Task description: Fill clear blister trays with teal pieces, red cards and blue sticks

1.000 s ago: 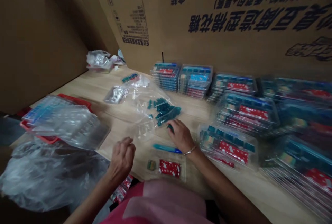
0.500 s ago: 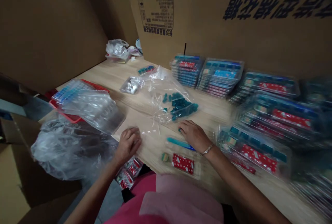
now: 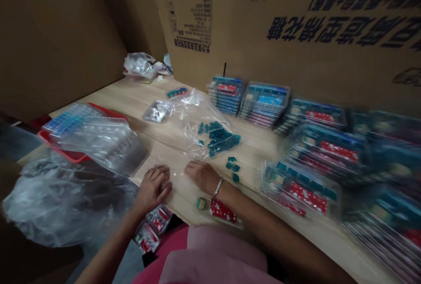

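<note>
Table: I see pale wood (image 3: 113, 95), teal pieces (image 3: 235, 168) loose near the right wrist, more beneath or inside a clear bag (image 3: 195, 99).
Left hand (image 3: 154, 187): fingers curled at the near edge; I can't tell their grip.
Right hand (image 3: 203, 176): fingers bent, near clear plastic (image 3: 177, 167) between the hands; any hold is unclear to me.
Right side: filled trays (image 3: 309, 196), stacked.
Left side: red basket (image 3: 70, 156) under plastic sheets (image 3: 108, 141).
Room: brown cardboard (image 3: 237, 38) behind, its printing upside down.

Packet (image 3: 222, 210) red, white-flecked; pieces (image 3: 222, 138) dark teal; basket (image 3: 75, 156) red; tabletop (image 3: 113, 95) pale wood-grained; carton (image 3: 237, 34) brown, lettering (image 3: 274, 29) dark.
</note>
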Motion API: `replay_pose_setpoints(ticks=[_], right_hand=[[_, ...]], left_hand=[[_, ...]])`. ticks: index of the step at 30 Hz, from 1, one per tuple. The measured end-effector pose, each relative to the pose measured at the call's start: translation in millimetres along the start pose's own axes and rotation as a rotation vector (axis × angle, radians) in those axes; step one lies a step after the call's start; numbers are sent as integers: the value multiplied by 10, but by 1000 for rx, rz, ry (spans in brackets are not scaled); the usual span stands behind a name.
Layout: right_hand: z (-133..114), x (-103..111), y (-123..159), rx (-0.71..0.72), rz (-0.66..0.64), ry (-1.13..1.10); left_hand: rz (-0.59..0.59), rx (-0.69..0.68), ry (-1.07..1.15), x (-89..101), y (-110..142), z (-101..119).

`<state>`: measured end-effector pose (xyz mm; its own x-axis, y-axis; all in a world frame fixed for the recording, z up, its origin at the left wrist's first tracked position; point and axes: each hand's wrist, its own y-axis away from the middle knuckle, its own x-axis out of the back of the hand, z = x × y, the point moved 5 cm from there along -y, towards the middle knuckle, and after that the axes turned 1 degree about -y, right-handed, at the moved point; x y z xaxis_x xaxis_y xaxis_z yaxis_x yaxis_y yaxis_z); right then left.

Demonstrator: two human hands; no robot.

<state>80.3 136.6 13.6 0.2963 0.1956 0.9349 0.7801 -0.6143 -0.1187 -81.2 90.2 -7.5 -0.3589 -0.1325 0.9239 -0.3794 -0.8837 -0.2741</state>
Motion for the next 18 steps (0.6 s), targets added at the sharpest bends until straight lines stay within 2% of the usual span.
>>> replay_pose_setpoints(ticks=[3, 8, 11, 13, 14, 16, 18], right_hand=[[-50, -13, 12, 72, -39, 93], [-50, -61, -57, -88, -71, 167], [-18, 19, 8, -93, -30, 61], [123, 155, 153, -130, 41, -44], [258, 235, 249, -211, 83, -60], [647, 375, 483, -556, 115, 54], [916, 463, 632, -682, 107, 96]], left_hand=[[17, -3, -3, -4, -12, -25], [23, -48, -11, 1, -32, -3], [24, -42, -16, 14, -40, 17], [21, -25, -16, 15, -41, 23], [17, -18, -14, 13, -40, 22], [11, -12, -7, 11, -29, 15], [29, -1, 9, 34, -9, 10]])
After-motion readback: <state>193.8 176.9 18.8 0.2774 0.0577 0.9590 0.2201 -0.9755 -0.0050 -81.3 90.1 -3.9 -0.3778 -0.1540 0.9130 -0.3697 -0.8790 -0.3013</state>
